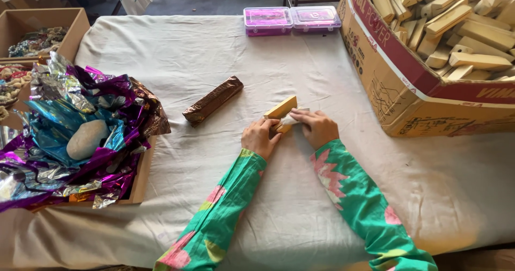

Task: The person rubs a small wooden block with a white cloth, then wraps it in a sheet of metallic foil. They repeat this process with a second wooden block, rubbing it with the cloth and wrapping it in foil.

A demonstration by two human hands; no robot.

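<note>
Both hands (289, 131) grip wooden block (280, 109) | mid-cloth (214, 51) | carton (407, 97) near right

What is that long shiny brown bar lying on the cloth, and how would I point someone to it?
Start at the white cloth-covered table and find the two hands holding a bare wooden block in the middle. Just to their left, lying apart and slanted, is the wrapped bar. It alone wears glossy brown foil; the blocks in the big cardboard box are plain wood.

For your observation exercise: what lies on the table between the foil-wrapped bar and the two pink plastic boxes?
Nothing: in the head view, only bare white cloth separates the wrapped bar from the pink boxes.
</note>
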